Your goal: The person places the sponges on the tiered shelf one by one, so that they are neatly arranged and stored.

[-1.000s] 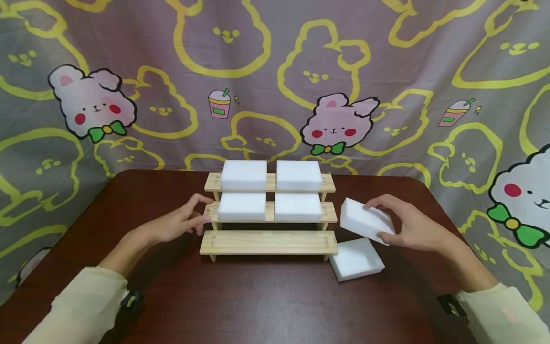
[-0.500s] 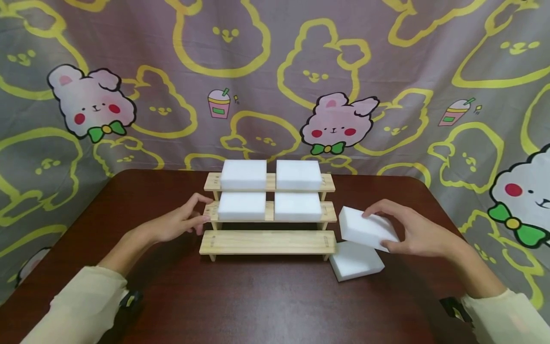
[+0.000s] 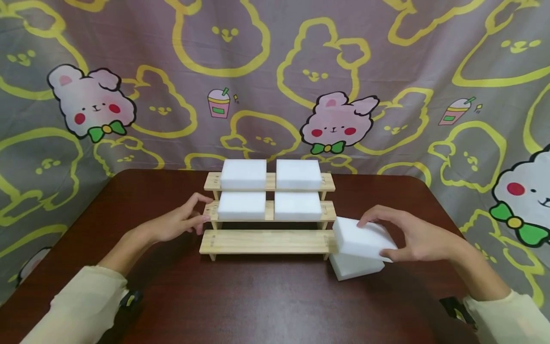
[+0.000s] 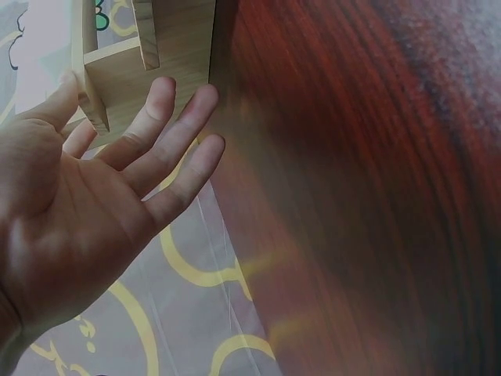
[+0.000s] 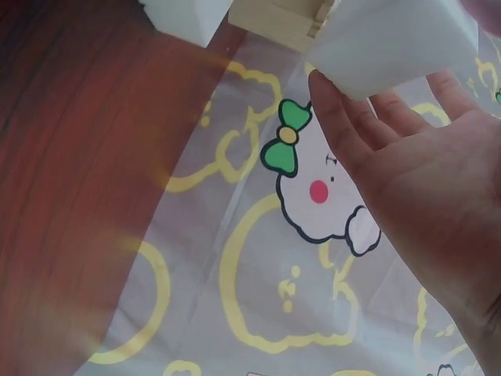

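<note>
My right hand pinches a white foam block between thumb and fingers, tilted, beside the right end of the lowest step. Beneath it, partly covered in the head view, another white foam block lies on the table. Two light wood steps of the three-step display stand carry two white blocks each, such as this one; the lowest step is bare. At the middle step's left end, my left hand holds the board with thumb and index finger. Its other fingers extend loosely in the left wrist view.
The stand rests on a dark red-brown table with rounded back corners. Behind it hangs a grey curtain printed with yellow outlines and rabbit faces, close to the table's back edge.
My right hand has brought its foam block left and toward the front, from the stand's right side to over the loose block and the lowest step's end. The left hand keeps its place.
</note>
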Tool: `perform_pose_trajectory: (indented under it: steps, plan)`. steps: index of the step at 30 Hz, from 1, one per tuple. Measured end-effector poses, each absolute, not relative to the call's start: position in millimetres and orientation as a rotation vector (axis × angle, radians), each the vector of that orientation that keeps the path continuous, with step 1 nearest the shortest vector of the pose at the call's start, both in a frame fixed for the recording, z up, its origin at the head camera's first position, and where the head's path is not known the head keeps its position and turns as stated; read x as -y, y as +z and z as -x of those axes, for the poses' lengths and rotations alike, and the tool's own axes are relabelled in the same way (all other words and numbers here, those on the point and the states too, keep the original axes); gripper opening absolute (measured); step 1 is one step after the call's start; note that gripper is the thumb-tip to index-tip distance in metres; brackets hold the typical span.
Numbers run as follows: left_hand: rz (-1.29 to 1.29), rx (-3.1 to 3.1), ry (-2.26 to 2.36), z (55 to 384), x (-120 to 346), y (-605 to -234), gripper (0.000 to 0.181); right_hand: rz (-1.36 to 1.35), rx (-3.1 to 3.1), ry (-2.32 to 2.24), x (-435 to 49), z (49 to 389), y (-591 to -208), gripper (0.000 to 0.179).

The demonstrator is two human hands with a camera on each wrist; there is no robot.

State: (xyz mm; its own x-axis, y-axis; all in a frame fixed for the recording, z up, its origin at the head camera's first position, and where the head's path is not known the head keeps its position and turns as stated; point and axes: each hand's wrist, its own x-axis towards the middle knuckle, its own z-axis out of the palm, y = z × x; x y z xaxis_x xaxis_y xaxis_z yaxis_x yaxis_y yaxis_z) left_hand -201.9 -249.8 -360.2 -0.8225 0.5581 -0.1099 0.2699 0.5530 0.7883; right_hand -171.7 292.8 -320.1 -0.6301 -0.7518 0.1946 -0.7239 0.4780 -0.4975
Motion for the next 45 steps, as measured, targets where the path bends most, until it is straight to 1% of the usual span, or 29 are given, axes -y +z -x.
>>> perform_pose_trajectory:
  steps: [22, 33, 39, 45]
  plan:
    - [-0.676, -2.449, 1.157, 202, 250, -359, 0.047, 1.402, -2.559, -0.889, -263, 168, -325, 0.066]
    - [-0.681, -2.437, 1.161, 201, 249, -359, 0.049, 1.439, -2.512, -0.966, -246, 168, -332, 0.06]
    - [-0.682, -2.443, 1.154, 201, 249, -359, 0.048, 1.431, -2.502, -1.0, -238, 167, -335, 0.054]
    - [-0.678, -2.443, 1.15, 201, 250, -359, 0.049, 1.434, -2.555, -1.022, -226, 166, -344, 0.054]
